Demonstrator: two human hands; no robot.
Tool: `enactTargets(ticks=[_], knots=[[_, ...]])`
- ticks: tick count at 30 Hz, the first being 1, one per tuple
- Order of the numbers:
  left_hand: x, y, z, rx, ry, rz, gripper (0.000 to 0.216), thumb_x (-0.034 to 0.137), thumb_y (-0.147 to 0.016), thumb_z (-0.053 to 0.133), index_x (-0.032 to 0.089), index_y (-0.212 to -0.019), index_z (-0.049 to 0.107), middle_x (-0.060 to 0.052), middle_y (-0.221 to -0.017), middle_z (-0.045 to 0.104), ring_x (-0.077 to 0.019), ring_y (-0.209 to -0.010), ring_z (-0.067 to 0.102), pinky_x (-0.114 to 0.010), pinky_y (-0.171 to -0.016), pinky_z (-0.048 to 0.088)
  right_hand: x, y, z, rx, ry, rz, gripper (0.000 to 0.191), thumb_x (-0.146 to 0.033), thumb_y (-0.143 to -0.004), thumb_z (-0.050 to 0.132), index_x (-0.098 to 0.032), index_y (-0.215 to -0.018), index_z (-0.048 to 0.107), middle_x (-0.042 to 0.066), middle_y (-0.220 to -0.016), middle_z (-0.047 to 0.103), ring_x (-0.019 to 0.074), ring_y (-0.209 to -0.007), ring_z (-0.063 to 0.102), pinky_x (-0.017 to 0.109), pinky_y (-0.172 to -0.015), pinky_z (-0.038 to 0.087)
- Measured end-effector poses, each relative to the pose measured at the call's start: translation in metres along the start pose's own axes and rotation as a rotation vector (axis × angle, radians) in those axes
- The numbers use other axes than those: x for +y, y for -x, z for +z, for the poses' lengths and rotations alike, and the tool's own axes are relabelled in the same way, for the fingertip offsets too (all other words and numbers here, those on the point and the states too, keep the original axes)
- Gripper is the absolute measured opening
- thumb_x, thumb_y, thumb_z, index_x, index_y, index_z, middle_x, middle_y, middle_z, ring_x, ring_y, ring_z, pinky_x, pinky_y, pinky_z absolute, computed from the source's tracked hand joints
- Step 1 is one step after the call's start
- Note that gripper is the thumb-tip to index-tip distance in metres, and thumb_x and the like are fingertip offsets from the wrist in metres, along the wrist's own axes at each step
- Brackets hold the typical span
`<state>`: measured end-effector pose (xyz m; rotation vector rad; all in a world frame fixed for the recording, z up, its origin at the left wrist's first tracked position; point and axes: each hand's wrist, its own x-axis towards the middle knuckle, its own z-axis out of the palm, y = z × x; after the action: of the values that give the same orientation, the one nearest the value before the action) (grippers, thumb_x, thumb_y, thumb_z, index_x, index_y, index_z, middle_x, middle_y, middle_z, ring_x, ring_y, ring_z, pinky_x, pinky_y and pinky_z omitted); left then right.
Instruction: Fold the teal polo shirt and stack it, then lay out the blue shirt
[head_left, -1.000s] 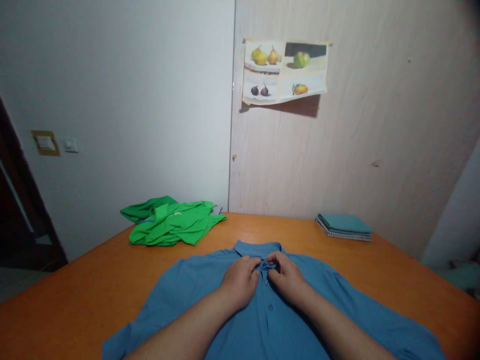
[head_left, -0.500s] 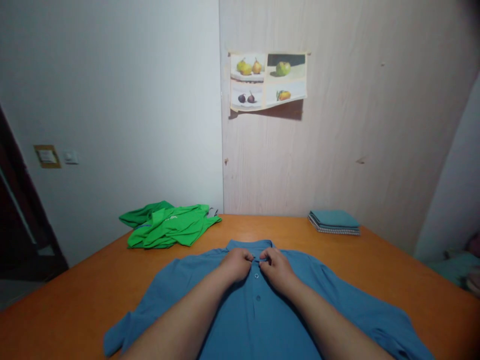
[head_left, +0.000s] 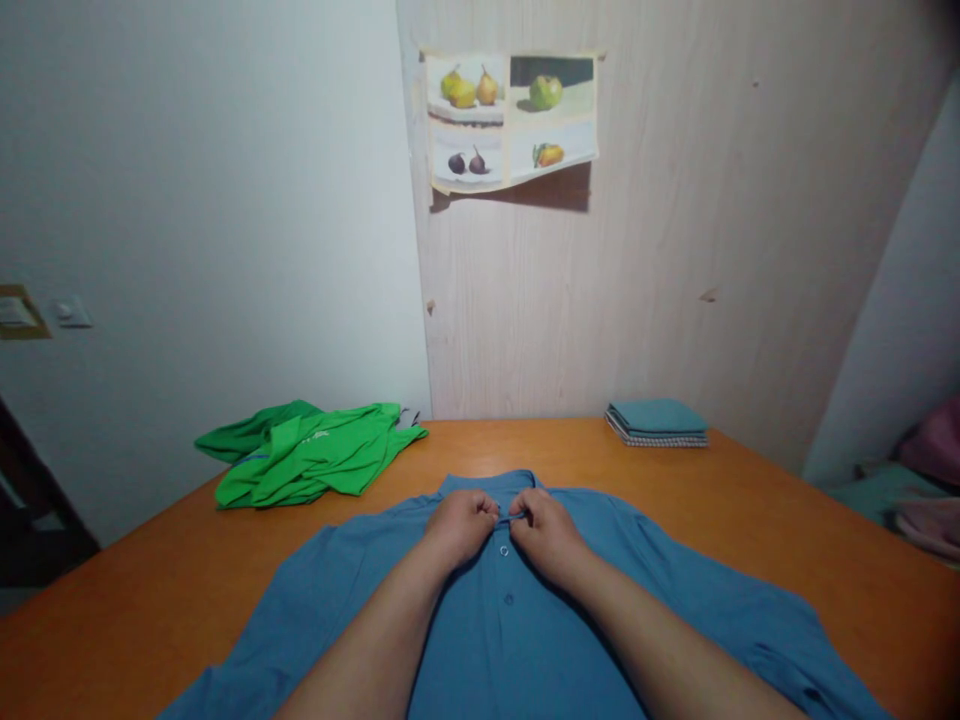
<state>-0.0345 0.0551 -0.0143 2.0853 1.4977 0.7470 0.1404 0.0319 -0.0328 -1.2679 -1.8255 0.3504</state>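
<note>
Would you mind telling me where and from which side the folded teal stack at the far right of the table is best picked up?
Probably by the short near-left end of the folded teal stack, coming in low from the near side. It lies flat on the table, layered edges facing here, with bare tabletop in front and the wall close behind. Both hands are on the blue shirt.

Cloth on smooth wood
The blue polo shirt (head_left: pixel 480 620) was matt knit cloth; the surface (head_left: pixel 750 510) was smooth orange wood with a faint sheen; the green shirt (head_left: pixel 307 455) looked slightly shiny.
</note>
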Motion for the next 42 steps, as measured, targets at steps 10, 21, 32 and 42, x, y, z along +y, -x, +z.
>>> enactTargets(ticks=[10,21,32,42], knots=[[0.015,0.002,-0.001,-0.027,-0.117,-0.032,0.016,0.017,-0.074,0.059,0.02,-0.082,0.072,0.0,-0.076,0.07,-0.0162,-0.07,0.06,-0.023,-0.059,0.036,0.0,0.001,-0.001,-0.02,0.019,0.014,0.017,-0.007,-0.071,0.053,-0.02,-0.079,0.06,0.0,-0.078,0.057,0.016,-0.074,0.054,0.026,-0.068,0.038],[0.026,0.004,0.0,-0.045,-0.105,-0.059,0.008,0.019,-0.076,0.06,0.018,-0.079,0.068,0.001,-0.069,0.066,-0.0146,-0.064,0.054,-0.024,-0.056,0.03,-0.003,0.002,-0.007,-0.076,0.019,0.011,0.011,-0.012,-0.078,0.057,-0.02,-0.083,0.062,0.0,-0.08,0.058,0.0159,-0.077,0.054,0.027,-0.07,0.038],[0.015,0.005,-0.006,-0.085,0.002,0.196,0.014,0.009,-0.084,0.048,0.019,-0.078,0.057,0.001,-0.076,0.06,-0.014,-0.072,0.053,-0.022,-0.062,0.036,-0.001,0.001,-0.012,-0.093,-0.113,0.043,0.008,-0.018,-0.083,0.056,-0.021,-0.08,0.062,-0.001,-0.077,0.062,0.0154,-0.075,0.055,0.027,-0.069,0.041],[0.021,0.011,-0.014,-0.12,0.039,0.286,0.011,0.013,-0.086,0.048,0.019,-0.08,0.054,0.001,-0.076,0.057,-0.014,-0.072,0.05,-0.022,-0.064,0.037,-0.004,0.001,-0.015,-0.161,-0.337,0.144,0.006,-0.022,-0.085,0.055,-0.022,-0.08,0.058,-0.005,-0.062,0.057,0.0123,-0.06,0.053,0.024,-0.058,0.04]])
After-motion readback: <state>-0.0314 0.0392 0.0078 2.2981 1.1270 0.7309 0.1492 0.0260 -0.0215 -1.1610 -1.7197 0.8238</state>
